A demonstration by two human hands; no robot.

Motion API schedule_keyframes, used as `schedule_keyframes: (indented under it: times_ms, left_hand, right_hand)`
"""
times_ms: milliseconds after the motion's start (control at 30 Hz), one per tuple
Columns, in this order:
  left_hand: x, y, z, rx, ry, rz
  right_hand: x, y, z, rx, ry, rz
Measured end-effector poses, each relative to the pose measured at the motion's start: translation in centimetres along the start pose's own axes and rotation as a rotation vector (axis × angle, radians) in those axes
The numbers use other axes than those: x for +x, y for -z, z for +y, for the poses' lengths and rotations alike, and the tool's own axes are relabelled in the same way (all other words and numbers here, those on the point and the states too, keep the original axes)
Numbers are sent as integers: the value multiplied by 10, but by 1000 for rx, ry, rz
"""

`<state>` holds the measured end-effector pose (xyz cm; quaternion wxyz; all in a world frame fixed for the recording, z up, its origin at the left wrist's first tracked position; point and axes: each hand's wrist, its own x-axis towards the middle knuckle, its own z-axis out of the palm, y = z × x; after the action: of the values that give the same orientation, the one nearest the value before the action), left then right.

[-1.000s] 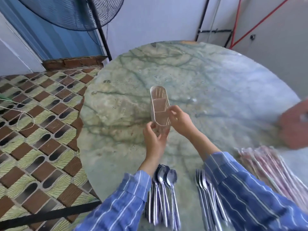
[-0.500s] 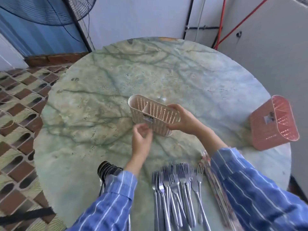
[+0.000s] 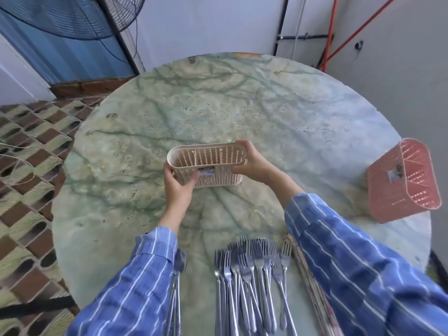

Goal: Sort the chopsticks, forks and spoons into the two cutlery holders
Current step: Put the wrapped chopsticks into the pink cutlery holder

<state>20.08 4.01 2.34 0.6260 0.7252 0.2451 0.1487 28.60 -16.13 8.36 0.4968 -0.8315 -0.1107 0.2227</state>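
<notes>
A beige perforated cutlery holder (image 3: 213,163) stands at the middle of the round marble table (image 3: 242,112), its opening facing up and showing a divider inside. My left hand (image 3: 179,187) grips its left end and my right hand (image 3: 252,161) grips its right end. A pink cutlery holder (image 3: 402,187) sits tilted at the table's right edge. Several forks (image 3: 252,275) lie in a bunch at the near edge. Spoons (image 3: 178,270) lie mostly hidden under my left sleeve. Chopsticks (image 3: 312,292) lie partly under my right sleeve.
A standing fan (image 3: 80,18) and its pole stand behind the table at the far left. Patterned floor tiles (image 3: 26,166) lie to the left. A white wall with red and black cables (image 3: 332,32) runs behind and to the right.
The beige holder has turned from end-on to broadside. My left hand, off it half a second ago, now grips its left end. The view has swung right, showing the pink holder.
</notes>
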Motion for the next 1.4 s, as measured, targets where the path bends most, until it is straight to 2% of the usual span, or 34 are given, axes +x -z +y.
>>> schedule_keyframes:
  times_ms: [100, 167, 233, 267, 367, 500, 567, 667, 700, 800, 933, 1067, 1233, 1400]
  left_hand:
    - [-2, 0, 2, -9, 32, -3]
    - [-16, -2, 4, -21, 89, 68]
    - [-40, -10, 3, -8, 145, 144]
    - [-53, -16, 1, 13, 144, 125]
    - [-86, -48, 6, 53, 77, -112]
    - [-110, -115, 32, 19, -10, -410]
    - [-118, -153, 44, 12, -40, -508]
    - [-132, -210, 57, -6, -80, -592]
    - [-138, -227, 59, -6, -87, -614]
    - [-155, -271, 63, 2, -96, -658]
    - [-163, -317, 67, 24, -115, -662]
    - [-157, -343, 72, 40, -108, -624]
    - [-136, -341, 71, 57, -66, -539]
    - [-103, -293, 62, 65, 35, -361]
  right_hand:
    - [-5, -6, 3, 52, -10, 61]
    - [-13, -8, 8, 56, -3, 113]
    - [-28, -8, 16, 57, 5, 209]
    - [-40, -8, 22, 58, 18, 272]
    - [-84, -2, 41, 41, 64, 505]
    - [-149, 33, 83, -44, 53, 923]
    - [-176, 58, 104, -67, -16, 1127]
    - [-203, 103, 127, -77, -232, 1361]
    - [-208, 119, 137, -71, -292, 1368]
    - [-213, 163, 161, 9, -379, 1238]
    - [-208, 198, 173, 156, -308, 1130]
    - [-205, 215, 180, 153, -223, 1075]
    - [-192, 231, 192, 189, -122, 712]
    - [-158, 234, 174, 174, -31, 324]
